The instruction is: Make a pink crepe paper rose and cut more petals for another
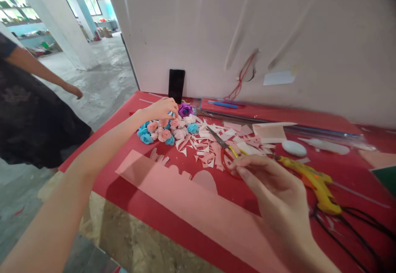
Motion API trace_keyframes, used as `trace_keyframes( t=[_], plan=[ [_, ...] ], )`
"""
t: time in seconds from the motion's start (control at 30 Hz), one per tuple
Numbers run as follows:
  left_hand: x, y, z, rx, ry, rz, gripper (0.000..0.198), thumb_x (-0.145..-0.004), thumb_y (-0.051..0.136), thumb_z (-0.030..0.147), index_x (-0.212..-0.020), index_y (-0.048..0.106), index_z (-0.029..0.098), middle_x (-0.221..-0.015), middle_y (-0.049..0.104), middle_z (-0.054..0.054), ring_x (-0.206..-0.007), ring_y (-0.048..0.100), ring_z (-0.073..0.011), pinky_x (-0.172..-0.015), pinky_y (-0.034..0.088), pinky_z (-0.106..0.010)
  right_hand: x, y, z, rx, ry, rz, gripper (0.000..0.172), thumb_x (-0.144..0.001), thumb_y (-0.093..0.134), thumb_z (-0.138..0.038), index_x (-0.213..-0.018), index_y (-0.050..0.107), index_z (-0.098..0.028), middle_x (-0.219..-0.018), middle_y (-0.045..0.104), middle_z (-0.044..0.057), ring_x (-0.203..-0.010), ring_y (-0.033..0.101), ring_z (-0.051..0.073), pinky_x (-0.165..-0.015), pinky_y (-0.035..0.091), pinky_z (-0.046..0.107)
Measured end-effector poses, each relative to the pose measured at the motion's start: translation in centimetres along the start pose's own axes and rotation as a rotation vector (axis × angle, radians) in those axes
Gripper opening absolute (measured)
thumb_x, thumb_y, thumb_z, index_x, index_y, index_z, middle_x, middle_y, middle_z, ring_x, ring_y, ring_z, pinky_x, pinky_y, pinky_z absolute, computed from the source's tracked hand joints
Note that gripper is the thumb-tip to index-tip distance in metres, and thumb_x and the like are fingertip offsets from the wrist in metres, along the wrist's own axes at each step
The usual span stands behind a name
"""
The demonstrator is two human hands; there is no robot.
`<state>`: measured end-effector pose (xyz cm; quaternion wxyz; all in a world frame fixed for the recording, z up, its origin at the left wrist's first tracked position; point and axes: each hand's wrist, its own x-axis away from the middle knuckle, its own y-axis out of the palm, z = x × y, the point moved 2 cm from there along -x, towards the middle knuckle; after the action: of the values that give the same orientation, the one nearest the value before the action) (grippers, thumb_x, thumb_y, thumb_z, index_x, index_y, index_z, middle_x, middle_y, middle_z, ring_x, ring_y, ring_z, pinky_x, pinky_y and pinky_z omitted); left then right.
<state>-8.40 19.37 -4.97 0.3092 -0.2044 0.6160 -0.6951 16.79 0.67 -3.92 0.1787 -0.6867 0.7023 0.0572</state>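
Left hand [161, 109] far left, curled over pink-and-blue paper roses [163, 132] — grip unclear. Right hand [272, 184] near, half open, fingertips at red-handled scissors [223, 146].

The right hand [272, 188] hides most of the scissors' [218, 138] red handles.

We note the left hand [161, 109] stretched out over the heap of paper roses [165, 132], just beside a purple rose [185, 109]; its grip is unclear. The right hand [272, 186], fingers extended, has its tips at the red handles of the scissors [221, 141]. The scissors lie among pink scraps [210, 149], with a yellow glue gun [315, 182] close by.
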Motion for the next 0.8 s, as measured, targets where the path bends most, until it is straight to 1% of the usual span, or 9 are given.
trace_keyframes(
  t=[0.17, 0.3, 0.37, 0.43, 0.5, 0.57, 0.63, 0.73, 0.8],
  plan=[
    [-0.9, 0.9, 0.1, -0.044, 0.040, -0.149, 0.017, -0.069, 0.055, 0.019, -0.075, 0.070, 0.023, -0.089, 0.069, -0.003, -0.094, 0.050, -0.0182, -0.086, 0.028, -0.030, 0.1, 0.0, -0.2, 0.032, -0.025, -0.012, 0.008, -0.076, 0.059, -0.019, -0.076, 0.061, -0.027, -0.074, 0.062, -0.005, -0.068, 0.059, 0.009, -0.068, 0.051, 0.017],
    [-0.6, 0.5, 0.2, -0.103, -0.027, -0.128, 0.030, -0.072, 0.047, 0.015, -0.092, 0.068, 0.021, -0.097, 0.068, -0.005, -0.096, 0.049, -0.0190, -0.087, 0.027, -0.031, 0.1, -0.2, -0.5, 0.059, -0.081, -0.016, 0.009, -0.076, 0.059, -0.018, -0.076, 0.060, -0.027, -0.072, 0.062, -0.005, -0.065, 0.060, 0.010, -0.065, 0.052, 0.018],
    [-0.2, 0.2, 0.7, -0.132, -0.066, -0.103, 0.031, -0.076, 0.042, 0.017, -0.094, 0.067, 0.018, -0.099, 0.067, -0.006, -0.096, 0.049, -0.0199, -0.088, 0.026, -0.033, 0.0, -0.3, -0.6, 0.075, -0.097, -0.013, 0.010, -0.075, 0.060, -0.017, -0.076, 0.060, -0.027, -0.071, 0.062, -0.005, -0.064, 0.060, 0.010, -0.064, 0.052, 0.019],
    [0.2, 0.1, 1.4, -0.156, -0.093, -0.093, 0.031, -0.080, 0.038, 0.022, -0.092, 0.067, 0.018, -0.093, 0.067, -0.007, -0.092, 0.051, -0.0197, -0.086, 0.027, -0.033, 0.0, -0.4, -0.6, 0.085, -0.095, -0.005, 0.010, -0.075, 0.060, -0.017, -0.076, 0.060, -0.027, -0.071, 0.062, -0.004, -0.064, 0.060, 0.011, -0.064, 0.053, 0.020],
    [0.7, 0.3, 2.3, -0.173, -0.106, -0.101, 0.031, -0.082, 0.038, 0.030, -0.086, 0.067, 0.020, -0.080, 0.067, -0.005, -0.081, 0.053, -0.0184, -0.083, 0.029, -0.033, -0.1, -0.5, -0.6, 0.088, -0.106, -0.005, 0.009, -0.075, 0.060, -0.017, -0.076, 0.060, -0.026, -0.071, 0.062, -0.004, -0.063, 0.060, 0.011, -0.063, 0.053, 0.020],
    [1.2, 0.7, 3.2, -0.199, -0.115, -0.108, 0.031, -0.080, 0.042, 0.040, -0.080, 0.065, 0.020, -0.071, 0.065, -0.004, -0.076, 0.052, -0.0185, -0.083, 0.028, -0.034, -0.2, -0.5, -0.6, 0.091, -0.120, -0.014, 0.009, -0.075, 0.059, -0.017, -0.076, 0.060, -0.026, -0.071, 0.063, -0.004, -0.062, 0.061, 0.011, -0.062, 0.053, 0.019],
    [1.6, 1.0, 4.0, -0.251, -0.141, -0.109, 0.034, -0.076, 0.046, 0.048, -0.074, 0.063, 0.018, -0.069, 0.063, -0.004, -0.080, 0.052, -0.0208, -0.085, 0.027, -0.037, -0.3, -0.5, -0.7, 0.089, -0.134, -0.025, 0.010, -0.076, 0.059, -0.017, -0.077, 0.060, -0.026, -0.071, 0.063, -0.003, -0.061, 0.061, 0.010, -0.060, 0.053, 0.019],
    [2.0, 1.1, 5.1, -0.292, -0.192, -0.125, 0.036, -0.072, 0.048, 0.051, -0.068, 0.059, 0.016, -0.069, 0.060, -0.005, -0.081, 0.051, -0.0222, -0.086, 0.028, -0.038, -0.2, -0.5, -0.9, 0.088, -0.151, -0.026, 0.010, -0.076, 0.058, -0.016, -0.077, 0.059, -0.026, -0.070, 0.063, -0.003, -0.060, 0.060, 0.010, -0.059, 0.053, 0.018],
    [2.1, 1.1, 5.7, -0.271, -0.226, -0.134, 0.034, -0.072, 0.048, 0.047, -0.064, 0.057, 0.016, -0.068, 0.059, -0.006, -0.079, 0.051, -0.0222, -0.084, 0.028, -0.038, -0.2, -0.5, -1.0, 0.093, -0.160, -0.023, 0.010, -0.076, 0.057, -0.016, -0.076, 0.059, -0.026, -0.069, 0.063, -0.004, -0.060, 0.060, 0.009, -0.059, 0.052, 0.016]
  ],
)
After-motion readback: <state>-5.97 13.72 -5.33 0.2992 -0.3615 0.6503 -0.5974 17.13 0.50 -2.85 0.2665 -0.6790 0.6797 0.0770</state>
